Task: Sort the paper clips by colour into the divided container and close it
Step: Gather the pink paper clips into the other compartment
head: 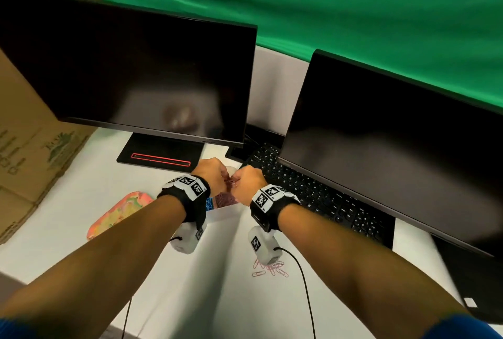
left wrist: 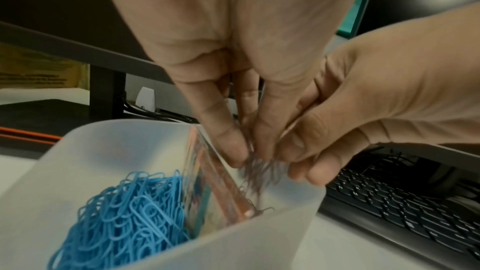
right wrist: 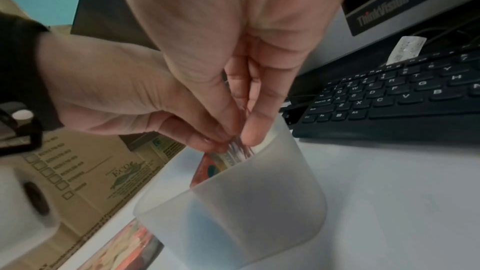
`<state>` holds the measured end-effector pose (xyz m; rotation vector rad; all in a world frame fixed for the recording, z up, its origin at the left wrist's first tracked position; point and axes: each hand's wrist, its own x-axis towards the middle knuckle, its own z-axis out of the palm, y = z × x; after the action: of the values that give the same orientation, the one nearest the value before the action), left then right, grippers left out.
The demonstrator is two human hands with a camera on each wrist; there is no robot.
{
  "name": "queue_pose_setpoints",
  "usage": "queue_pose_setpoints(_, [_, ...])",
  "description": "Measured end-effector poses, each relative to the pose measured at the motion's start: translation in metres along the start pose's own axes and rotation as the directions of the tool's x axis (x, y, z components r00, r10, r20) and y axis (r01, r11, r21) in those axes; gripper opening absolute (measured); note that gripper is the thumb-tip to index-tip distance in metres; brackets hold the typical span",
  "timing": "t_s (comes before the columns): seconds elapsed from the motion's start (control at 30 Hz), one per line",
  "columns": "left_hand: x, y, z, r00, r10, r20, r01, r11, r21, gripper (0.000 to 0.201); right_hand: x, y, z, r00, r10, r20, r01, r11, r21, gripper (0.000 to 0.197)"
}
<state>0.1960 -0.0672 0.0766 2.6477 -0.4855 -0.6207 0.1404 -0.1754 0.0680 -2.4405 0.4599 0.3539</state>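
Observation:
A translucent white container (left wrist: 291, 231) stands on the desk, split by a colourful divider (left wrist: 207, 188). Blue paper clips (left wrist: 124, 219) fill its left compartment. Both hands meet just above the right compartment. My left hand (left wrist: 249, 151) and right hand (left wrist: 298, 159) pinch a blurred bunch of pinkish clips (left wrist: 262, 169) between their fingertips, and some clips hang down past the divider. In the right wrist view the same bunch (right wrist: 240, 148) sits at the container rim (right wrist: 207, 188). Several loose pink clips (head: 269, 268) lie on the desk nearer me, under the right wrist.
A colourful marbled lid (head: 117, 214) lies left of the container. Two dark monitors (head: 130, 72) stand behind, with a black keyboard (head: 321, 197) close on the right. Cardboard boxes (head: 24, 153) line the left edge. Wrist-camera cables trail over the white desk.

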Motion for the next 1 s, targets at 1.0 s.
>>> queue_pose_setpoints(1.0, [-0.095,0.006,0.164,0.912,0.238,0.333,-0.302,0.941,0.155,0.055,-0.152,0.181,0.056,0.995,-0.019,0.099,0.039,0.977,-0.208,0.066])
